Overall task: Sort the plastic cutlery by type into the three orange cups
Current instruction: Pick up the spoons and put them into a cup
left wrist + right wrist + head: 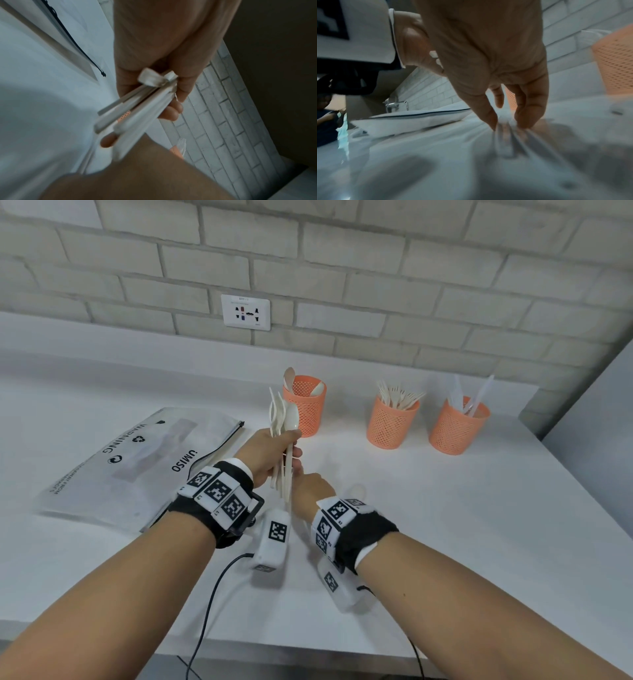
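Observation:
My left hand (286, 448) holds a bundle of white plastic cutlery (286, 419) upright above the table, just in front of the left orange cup (306, 409), which has spoons in it. Blurred handles of the bundle (135, 108) stick out below the left hand (171, 93). The middle orange cup (391, 422) holds forks and the right orange cup (458, 426) holds knives. My right hand (312, 487) sits under the bundle. Low over the table, the right hand (509, 125) pinches a blurred white utensil (505, 143) between thumb and forefinger. A spoon bowl (357, 491) shows beside that wrist.
A printed zip bag (137, 460) lies flat on the white table (479, 525) at the left. A brick wall with a socket (245, 312) runs along the back. A grey panel (589, 412) closes the right side. Cables hang over the front edge.

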{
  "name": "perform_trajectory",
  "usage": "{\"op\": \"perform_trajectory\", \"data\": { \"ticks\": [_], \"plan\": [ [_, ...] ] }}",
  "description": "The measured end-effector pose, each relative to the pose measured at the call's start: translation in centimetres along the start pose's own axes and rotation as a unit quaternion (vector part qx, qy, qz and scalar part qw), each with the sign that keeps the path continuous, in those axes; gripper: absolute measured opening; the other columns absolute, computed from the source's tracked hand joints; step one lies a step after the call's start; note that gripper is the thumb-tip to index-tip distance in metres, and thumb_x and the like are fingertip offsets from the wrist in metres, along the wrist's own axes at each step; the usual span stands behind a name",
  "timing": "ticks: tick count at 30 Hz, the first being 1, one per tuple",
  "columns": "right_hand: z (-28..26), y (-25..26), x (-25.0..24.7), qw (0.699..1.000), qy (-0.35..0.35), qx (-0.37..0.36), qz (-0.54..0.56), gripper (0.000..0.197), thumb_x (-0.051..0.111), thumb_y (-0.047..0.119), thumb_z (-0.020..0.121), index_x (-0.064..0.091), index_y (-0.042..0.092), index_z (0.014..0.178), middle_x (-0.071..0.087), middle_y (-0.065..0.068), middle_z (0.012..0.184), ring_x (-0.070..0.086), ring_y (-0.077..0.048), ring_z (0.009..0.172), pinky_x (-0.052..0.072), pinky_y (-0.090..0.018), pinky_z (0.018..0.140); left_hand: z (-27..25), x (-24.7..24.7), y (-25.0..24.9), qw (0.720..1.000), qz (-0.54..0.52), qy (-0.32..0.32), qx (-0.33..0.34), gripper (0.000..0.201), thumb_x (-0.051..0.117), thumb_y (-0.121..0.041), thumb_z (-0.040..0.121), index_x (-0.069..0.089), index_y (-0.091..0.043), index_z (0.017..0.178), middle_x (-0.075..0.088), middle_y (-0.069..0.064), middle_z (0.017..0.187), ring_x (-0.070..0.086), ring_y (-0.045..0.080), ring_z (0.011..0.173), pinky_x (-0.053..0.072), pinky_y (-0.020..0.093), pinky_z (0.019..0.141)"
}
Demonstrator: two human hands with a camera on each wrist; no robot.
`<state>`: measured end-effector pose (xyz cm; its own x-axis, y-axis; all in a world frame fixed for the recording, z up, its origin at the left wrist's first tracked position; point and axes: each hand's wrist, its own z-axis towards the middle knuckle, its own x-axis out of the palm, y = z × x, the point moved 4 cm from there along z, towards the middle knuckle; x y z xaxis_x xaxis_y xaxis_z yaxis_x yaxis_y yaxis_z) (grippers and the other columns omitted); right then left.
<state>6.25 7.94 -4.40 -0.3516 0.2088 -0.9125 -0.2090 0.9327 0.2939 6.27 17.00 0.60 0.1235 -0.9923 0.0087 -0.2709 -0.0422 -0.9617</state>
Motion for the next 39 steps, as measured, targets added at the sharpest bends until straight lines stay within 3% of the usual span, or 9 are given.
{"op": "perform_trajectory", "data": {
  "ticks": [3,6,9,11,16,23,28,33,39],
  "plan": [
    [0.2,-0.3,0.4,0.995,0.021,0.060,0.073,0.053,0.062,0.017,0.085,0.033,0.001,0.127,0.054,-0.014,0.120,0.057,-0.030,0.111,0.043,-0.032,0.074,0.0,0.0,0.2,1.000,0.014,-0.002,-0.006,0.018,0.054,-0.023,0.093,0.053,-0.009,0.083,0.057,0.005,0.066,0.057,0.012,0.044,0.050,0.027,0.054],
    [-0.3,-0.2,0.4,0.997,0.038,0.046,0.045,0.012,0.055,0.016,0.089,0.051,0.009,0.097,0.056,-0.012,0.098,0.057,-0.029,0.112,0.041,-0.030,0.066,0.3,-0.2,0.6,1.000,0.013,-0.001,-0.009,0.013,0.054,-0.022,0.093,0.051,-0.012,0.084,0.055,0.004,0.064,0.055,0.012,0.043,0.047,0.026,0.052],
    [-1.0,0.2,0.5,0.998,0.054,-0.012,-0.038,0.023,0.040,0.009,0.096,0.057,0.001,0.111,0.057,-0.017,0.121,0.054,-0.029,0.118,0.043,-0.032,0.089,0.3,-0.5,1.0,1.000,0.009,-0.001,-0.015,0.013,0.055,-0.020,0.092,0.050,-0.013,0.082,0.053,0.002,0.062,0.053,0.010,0.039,0.046,0.025,0.051],
    [-1.3,0.1,0.4,0.996,0.063,-0.007,-0.057,0.022,0.037,0.008,0.098,0.057,0.000,0.102,0.057,-0.017,0.123,0.055,-0.026,0.113,0.041,-0.031,0.087,0.4,-0.9,1.4,1.000,-0.001,-0.008,-0.019,0.015,0.057,-0.018,0.091,0.050,-0.011,0.079,0.050,0.002,0.061,0.049,0.010,0.039,0.045,0.023,0.045],
    [-0.9,-0.5,-3.0,0.980,-0.015,-0.001,0.200,0.012,0.039,0.011,0.093,0.047,0.006,0.086,0.050,-0.008,0.082,0.048,-0.021,0.072,0.036,-0.025,0.054,0.6,-1.4,1.9,0.997,-0.074,-0.021,-0.018,0.020,0.056,-0.020,0.092,0.052,-0.009,0.076,0.052,0.004,0.070,0.052,0.015,0.061,0.053,0.028,0.058],
    [-1.4,-1.7,-6.0,0.908,-0.111,-0.028,0.403,0.019,0.063,0.007,0.084,0.061,0.005,0.066,0.056,-0.005,0.060,0.052,-0.016,0.052,0.041,-0.024,0.050,0.5,1.0,1.7,0.987,-0.118,0.108,0.003,0.024,0.049,-0.021,0.095,0.059,0.000,0.100,0.068,0.015,0.086,0.067,0.023,0.068,0.057,0.039,0.079],
    [-2.7,-3.9,-7.5,0.896,-0.067,-0.053,0.435,0.016,0.061,0.000,0.085,0.063,0.005,0.070,0.062,-0.011,0.064,0.061,-0.016,0.056,0.052,-0.022,0.055,0.6,2.5,1.7,0.992,-0.079,0.101,0.013,0.007,0.054,-0.006,0.090,0.060,-0.002,0.093,0.068,0.003,0.062,0.066,0.016,0.057,0.054,0.026,0.056],
    [-3.7,-8.5,-7.3,0.988,-0.052,0.057,0.132,0.032,0.059,0.018,0.086,0.055,0.005,0.057,0.059,-0.008,0.055,0.054,-0.019,0.047,0.050,-0.027,0.057,1.3,3.5,1.4,0.987,-0.113,0.112,0.021,0.027,0.056,-0.004,0.089,0.050,-0.001,0.115,0.065,-0.001,0.075,0.062,0.008,0.054,0.054,0.022,0.054],
    [-3.2,-8.8,-2.8,0.993,0.032,0.108,0.047,0.028,0.070,0.020,0.076,0.048,0.009,0.062,0.057,-0.008,0.065,0.057,-0.026,0.062,0.049,-0.030,0.062,1.2,5.7,1.2,0.976,-0.130,0.172,0.007,0.009,0.053,-0.003,0.091,0.057,-0.011,0.093,0.066,-0.001,0.073,0.064,0.009,0.058,0.052,0.020,0.054]
  ]
}}
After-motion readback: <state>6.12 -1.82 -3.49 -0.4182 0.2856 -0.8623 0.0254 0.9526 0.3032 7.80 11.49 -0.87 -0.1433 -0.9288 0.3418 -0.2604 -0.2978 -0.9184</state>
